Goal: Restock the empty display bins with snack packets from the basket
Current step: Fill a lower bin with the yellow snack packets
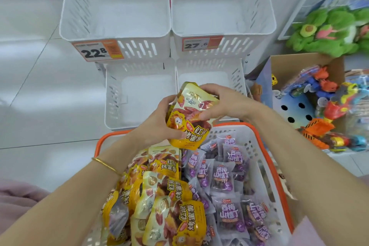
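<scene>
A: Which step is being carried out here?

B: A small bunch of yellow packets is being held above the far edge of the basket, just in front of the lower left bin and the lower right bin. It is being gripped by both hands. The left hand is being curled round its lower left side. The right hand is being closed over its upper right side, with the thumb pressed on the front. So, as it seems, the transfer from basket to bin is being made, and nothing is being released yet.

A: What is being asked by the next move?

B: Probably the bunch is to be carried forward and lowered into one bin with a firm grip, because such pouches are being judged slippery. Both lower bins are being shown bare, and also the upper bins behind them. Which bin is being aimed at cannot be told.

A: How is the bunch looking?

B: Glossy soft pouches are being seen, yellow, with a cartoon face and a picture of red-brown pieces. They are being held as a stack, slightly tilted, and their number cannot be told. More of the same pouches are lying in the basket's left half, beside purple packets on the right.
</scene>
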Demonstrator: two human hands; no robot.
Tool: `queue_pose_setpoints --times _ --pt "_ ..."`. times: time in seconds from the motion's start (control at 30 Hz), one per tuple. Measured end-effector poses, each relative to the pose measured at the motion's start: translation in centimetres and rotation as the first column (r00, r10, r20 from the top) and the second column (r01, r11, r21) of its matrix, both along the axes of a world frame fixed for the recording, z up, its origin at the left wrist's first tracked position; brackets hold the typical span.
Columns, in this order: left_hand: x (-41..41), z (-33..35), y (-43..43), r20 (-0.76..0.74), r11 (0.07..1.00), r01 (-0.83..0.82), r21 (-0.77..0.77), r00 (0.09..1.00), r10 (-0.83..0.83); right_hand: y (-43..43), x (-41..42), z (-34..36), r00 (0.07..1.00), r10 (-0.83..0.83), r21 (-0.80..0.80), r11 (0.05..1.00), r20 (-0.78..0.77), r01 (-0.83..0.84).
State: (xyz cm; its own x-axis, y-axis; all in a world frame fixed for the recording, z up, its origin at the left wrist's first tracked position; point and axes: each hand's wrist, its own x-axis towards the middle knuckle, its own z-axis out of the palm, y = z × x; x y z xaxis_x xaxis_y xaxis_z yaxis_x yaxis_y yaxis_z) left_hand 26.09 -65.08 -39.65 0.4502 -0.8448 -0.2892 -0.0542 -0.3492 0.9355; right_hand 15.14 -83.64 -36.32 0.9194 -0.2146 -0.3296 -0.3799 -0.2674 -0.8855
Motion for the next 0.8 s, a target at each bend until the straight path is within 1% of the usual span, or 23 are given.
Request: queue_pose_setpoints --times 0.07,0.13,0.17,0.2,0.23,0.27,0.33,0.37,0.4,0.43,0.53,0.6,0.63,0.67,0.73,0.77,0.8 --pt "0.8 -0.5 -1.6 0.027 1.000 -0.004 -0.008 1.000 0.004 -0.6 0.8 -0.7 0.994 -0.085 -0.020 0.996 0.073 0.087" --pt "2.0 -1.2 -3.6 0.096 0.999 0.003 -0.035 0.995 0.001 -1.7 1.7 -1.5 0.964 -0.200 -0.033 0.977 0.173 0.209" --pt "2.6 -1.6 -4.3 0.146 0.999 -0.015 -0.042 0.989 0.021 -2.4 2.0 -1.8 0.941 -0.248 -0.078 0.959 0.230 0.272" --pt "3.2 -2.0 -4.8 0.205 0.998 -0.053 -0.044 0.977 0.061 -2.9 2.1 -2.1 0.916 -0.274 -0.165 0.929 0.294 0.331" --pt "4.0 -2.6 -5.2 0.261 0.994 -0.101 -0.039 0.959 0.108 -3.6 2.5 -2.4 0.897 -0.271 -0.285 0.881 0.349 0.377" --pt "4.8 -3.4 -5.4 0.306 0.990 -0.142 -0.021 0.941 0.142 -4.3 2.9 -2.8 0.892 -0.237 -0.423 0.814 0.384 0.398" --pt "5.9 -5.2 -5.4 0.337 0.985 -0.166 0.049 0.931 0.140 -5.4 4.2 -4.3 0.916 -0.103 -0.683 0.635 0.388 0.361" --pt "6.1 -6.2 -5.3 0.328 0.984 -0.155 0.083 0.937 0.120 -5.9 5.1 -5.4 0.931 -0.036 -0.764 0.560 0.363 0.320" --pt "6.2 -7.0 -5.3 0.316 0.984 -0.141 0.107 0.943 0.101 -6.2 5.9 -6.5 0.944 0.002 -0.812 0.510 0.330 0.283" --pt "6.1 -7.8 -5.4 0.303 0.984 -0.131 0.120 0.949 0.089 -6.6 6.8 -7.8 0.952 0.011 -0.832 0.489 0.307 0.263" --pt "6.1 -9.4 -6.1 0.254 0.984 -0.121 0.130 0.964 0.085 -6.9 9.3 -11.3 0.947 -0.017 -0.823 0.489 0.321 0.288" --pt "6.3 -10.0 -6.6 0.221 0.983 -0.126 0.132 0.971 0.095 -7.0 10.8 -13.5 0.956 -0.017 -0.815 0.517 0.294 0.260" --pt "6.4 -10.1 -6.8 0.208 0.982 -0.134 0.133 0.973 0.104 -7.2 11.3 -14.6 0.970 -0.016 -0.803 0.558 0.242 0.209" --pt "6.5 -10.2 -6.8 0.197 0.981 -0.142 0.135 0.974 0.114 -7.3 11.4 -15.7 0.985 -0.025 -0.768 0.622 0.173 0.151" --pt "6.5 -10.4 -6.9 0.176 0.978 -0.154 0.138 0.976 0.129 -7.5 11.0 -17.6 0.998 -0.055 -0.641 0.765 0.027 0.059" --pt "6.5 -10.4 -7.0 0.165 0.977 -0.157 0.142 0.977 0.133 -7.7 10.7 -18.3 0.998 -0.057 -0.600 0.799 -0.023 0.032" --pt "6.4 -10.4 -7.0 0.155 0.977 -0.158 0.146 0.979 0.135 -7.7 10.4 -18.8 0.997 -0.056 -0.587 0.810 -0.059 0.011"
